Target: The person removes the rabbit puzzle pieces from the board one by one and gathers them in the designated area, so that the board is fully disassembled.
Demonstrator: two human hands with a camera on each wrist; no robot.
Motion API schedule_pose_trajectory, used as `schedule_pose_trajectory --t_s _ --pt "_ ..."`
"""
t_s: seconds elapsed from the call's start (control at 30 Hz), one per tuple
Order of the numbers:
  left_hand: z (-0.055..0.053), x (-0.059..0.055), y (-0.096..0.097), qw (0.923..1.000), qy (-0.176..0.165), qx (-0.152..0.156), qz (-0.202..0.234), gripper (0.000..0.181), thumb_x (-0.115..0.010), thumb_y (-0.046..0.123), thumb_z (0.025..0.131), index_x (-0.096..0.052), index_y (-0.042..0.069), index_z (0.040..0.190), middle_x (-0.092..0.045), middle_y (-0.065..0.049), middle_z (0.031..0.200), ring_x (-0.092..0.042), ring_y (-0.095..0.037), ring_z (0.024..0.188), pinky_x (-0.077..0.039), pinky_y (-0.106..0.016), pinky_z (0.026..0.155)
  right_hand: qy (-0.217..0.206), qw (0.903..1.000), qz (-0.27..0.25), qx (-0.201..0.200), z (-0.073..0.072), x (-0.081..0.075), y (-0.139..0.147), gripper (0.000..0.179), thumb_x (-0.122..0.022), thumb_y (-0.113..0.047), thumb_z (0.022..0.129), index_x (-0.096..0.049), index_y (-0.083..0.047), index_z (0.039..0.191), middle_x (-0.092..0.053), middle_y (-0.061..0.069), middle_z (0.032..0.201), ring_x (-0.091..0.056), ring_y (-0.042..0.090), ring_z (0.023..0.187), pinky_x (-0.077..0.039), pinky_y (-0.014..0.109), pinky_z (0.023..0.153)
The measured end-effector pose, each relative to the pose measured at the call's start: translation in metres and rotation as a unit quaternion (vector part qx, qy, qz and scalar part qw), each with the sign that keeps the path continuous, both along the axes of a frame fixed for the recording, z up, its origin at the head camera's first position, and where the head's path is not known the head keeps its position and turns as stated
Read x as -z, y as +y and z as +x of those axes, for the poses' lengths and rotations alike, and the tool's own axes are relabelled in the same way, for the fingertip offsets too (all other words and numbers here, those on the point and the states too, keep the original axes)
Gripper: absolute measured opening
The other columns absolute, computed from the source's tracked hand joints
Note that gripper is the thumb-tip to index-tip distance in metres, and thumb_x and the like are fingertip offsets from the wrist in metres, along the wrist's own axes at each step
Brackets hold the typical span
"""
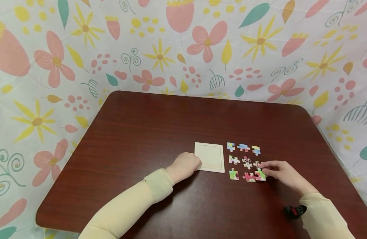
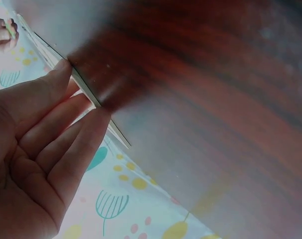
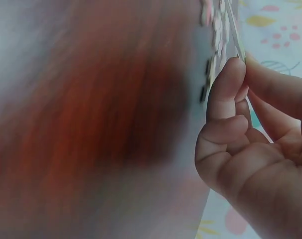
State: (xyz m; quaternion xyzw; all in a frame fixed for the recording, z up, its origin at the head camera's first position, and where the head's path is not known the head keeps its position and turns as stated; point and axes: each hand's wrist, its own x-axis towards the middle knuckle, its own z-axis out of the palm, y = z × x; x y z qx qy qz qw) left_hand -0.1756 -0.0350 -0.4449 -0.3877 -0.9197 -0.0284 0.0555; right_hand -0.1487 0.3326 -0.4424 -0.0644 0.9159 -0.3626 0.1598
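My left hand (image 1: 184, 165) grips the left edge of a square, cream puzzle tray (image 1: 208, 156) on the dark table. In the left wrist view, thumb and fingertips (image 2: 104, 110) meet along the tray's thin edge. To the tray's right, colorful jigsaw pieces (image 1: 244, 147) lie apart in rows. My right hand (image 1: 283, 172) pinches a green and red jigsaw piece (image 1: 260, 174) between thumb and forefinger, at the near right of the group. The right wrist view shows this held piece (image 3: 234, 32) edge-on, its other fingers curled. Another piece (image 1: 256, 164) is partly hidden behind the right fingertips.
The reddish-brown table (image 1: 159, 119) has rounded corners and reaches back to a floral cloth (image 1: 159, 43), which also hangs along both sides. A black band (image 1: 295, 211) is at the right wrist, beside the sleeve.
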Motion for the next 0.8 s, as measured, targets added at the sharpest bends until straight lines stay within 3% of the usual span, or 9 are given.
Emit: schedule_pose_trajectory --t_s 0.33,0.8 --pt "0.001 -0.001 0.000 1.0000 0.002 -0.005 -0.008 0.035 -0.065 0.000 0.072 -0.043 0.020 0.053 -0.054 0.009 0.052 -0.053 -0.007 0.053 -0.046 -0.024 0.053 0.002 0.9996 0.025 0.011 0.007 0.004 0.015 0.031 -0.061 -0.023 0.093 -0.065 -0.002 0.116 -0.064 0.014 0.108 -0.051 0.006 0.077 -0.044 0.026 0.062" --pt "0.000 0.002 -0.001 0.9999 0.000 -0.008 -0.010 0.031 -0.066 0.001 0.073 -0.050 0.020 0.053 -0.057 0.009 0.054 -0.054 -0.006 0.054 -0.045 -0.023 0.053 0.084 0.9878 0.126 0.034 0.011 0.011 -0.003 0.008 -0.066 -0.008 0.086 -0.069 -0.008 0.094 -0.065 0.005 0.086 -0.050 0.015 0.068 -0.042 0.029 0.059"
